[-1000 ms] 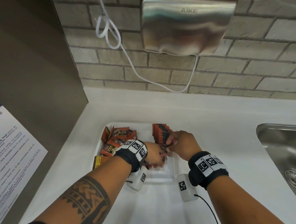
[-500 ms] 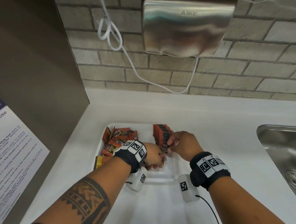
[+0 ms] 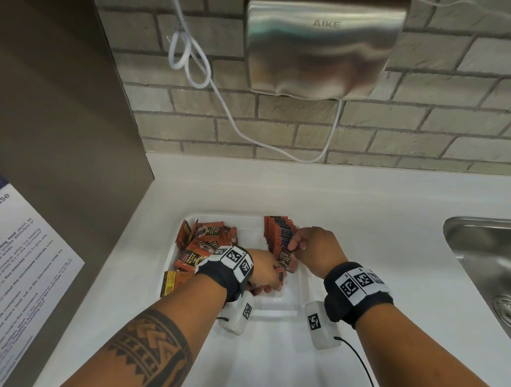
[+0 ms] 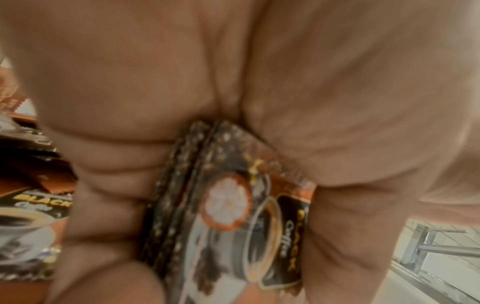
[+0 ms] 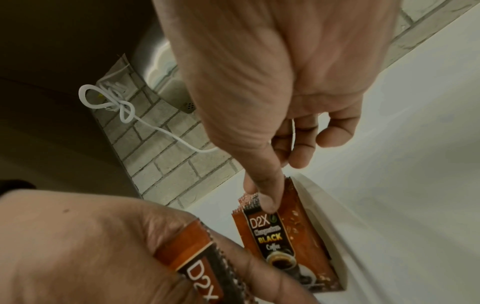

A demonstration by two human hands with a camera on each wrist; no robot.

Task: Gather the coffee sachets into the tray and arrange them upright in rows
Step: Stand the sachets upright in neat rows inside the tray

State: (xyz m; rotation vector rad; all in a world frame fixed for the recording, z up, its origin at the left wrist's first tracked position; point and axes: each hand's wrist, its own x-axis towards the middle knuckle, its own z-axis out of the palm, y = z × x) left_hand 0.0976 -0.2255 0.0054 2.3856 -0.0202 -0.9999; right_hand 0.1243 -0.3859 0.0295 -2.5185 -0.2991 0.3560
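While the right hand pinches the upright row steady, the left hand grips sachets to add.

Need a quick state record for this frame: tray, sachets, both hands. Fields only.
tray: white, on the white counter
upright row: sachets standing on edge along the tray's right side
loose pile: sachets jumbled in the tray's left side
stray sachet: at the tray's near-left edge; in or out unclear
left hand: grips a small stack of sachets over the tray
right hand: thumb on the front sachet of the upright row; pinch unclear
progress: partial; loose pile not yet stood up
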